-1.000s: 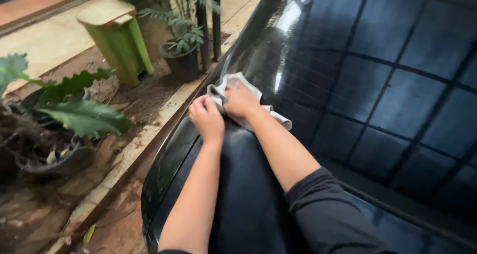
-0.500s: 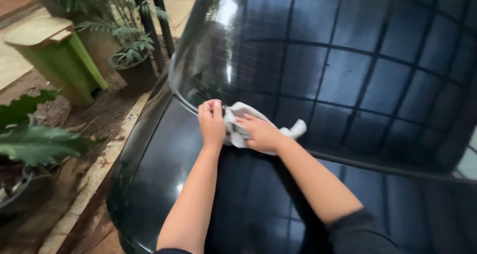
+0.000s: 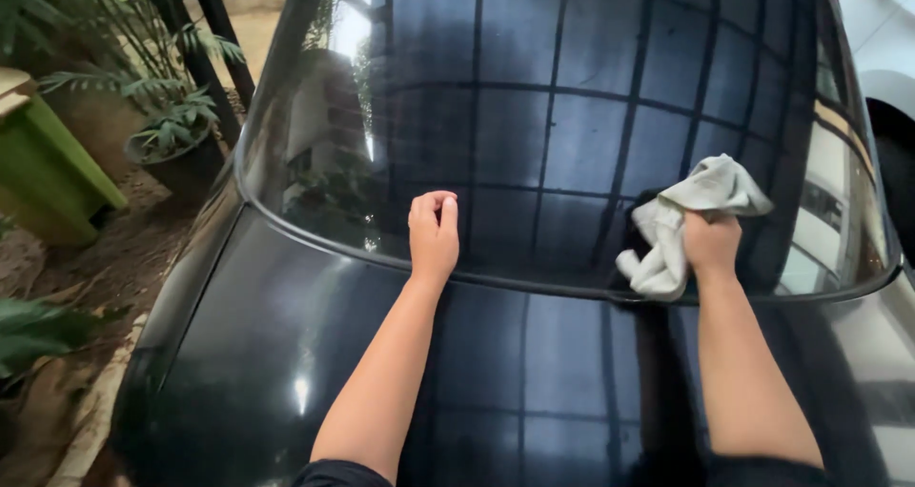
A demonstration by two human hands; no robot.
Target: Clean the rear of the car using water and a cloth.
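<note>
Grey cloth (image 3: 688, 222), bunched, is grasped in the right hand (image 3: 711, 242) on the dark car glass (image 3: 572, 115), its long axis running up-right to down-left. Left hand (image 3: 434, 232) rests there clenched, holding nothing.

View from above of a person's two bare forearms stretched over the back of a dark, glossy car (image 3: 286, 354). The left hand (image 3: 434, 232) is curled into a loose fist and rests at the lower edge of the rear window (image 3: 572, 115). The right hand (image 3: 712, 242), well apart from the left, grips a crumpled light grey cloth (image 3: 681, 222) pressed against the glass. The window reflects a grid of dark lines. Beside the car on the left are a potted plant (image 3: 176, 134), a green bin (image 3: 43, 168) and bare soil.
</note>
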